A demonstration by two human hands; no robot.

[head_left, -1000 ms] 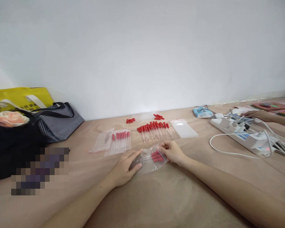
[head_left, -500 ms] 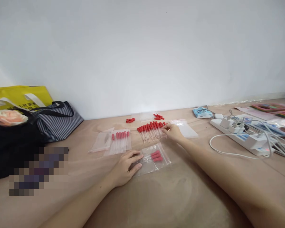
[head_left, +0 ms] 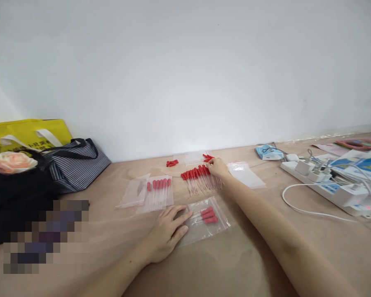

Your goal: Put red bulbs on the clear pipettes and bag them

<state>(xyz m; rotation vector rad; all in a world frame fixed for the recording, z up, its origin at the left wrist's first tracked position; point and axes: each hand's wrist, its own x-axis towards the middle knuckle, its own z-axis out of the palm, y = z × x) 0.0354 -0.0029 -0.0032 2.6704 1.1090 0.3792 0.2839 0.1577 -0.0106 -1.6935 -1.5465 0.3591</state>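
Observation:
My left hand point(head_left: 170, 231) lies with its fingers spread on the left end of a clear zip bag point(head_left: 194, 235). Inside that bag are several droppers point(head_left: 209, 215) with red bulbs. Farther back, my right hand point(head_left: 219, 170) has its fingertips pinched at a red bulb at the right end of a row of droppers point(head_left: 195, 174); the hand partly covers this end. Another bag point(head_left: 157, 200) with several red-bulbed droppers lies left of the row, overlapping a flat bag point(head_left: 131, 194). Loose red bulbs point(head_left: 172, 163) lie near the wall.
White zip bags point(head_left: 247, 176) lie right of the row. On the right are a power strip point(head_left: 330, 187) with chargers and looping white cables, and a blue-and-white packet point(head_left: 268, 152). A striped bag point(head_left: 80, 165), a yellow bag point(head_left: 55, 130) and a black bag point(head_left: 18, 206) stand left.
My right hand has shifted slightly left and back along the far end of the dropper row. My left hand stays on the bag. The view has tilted slightly upward.

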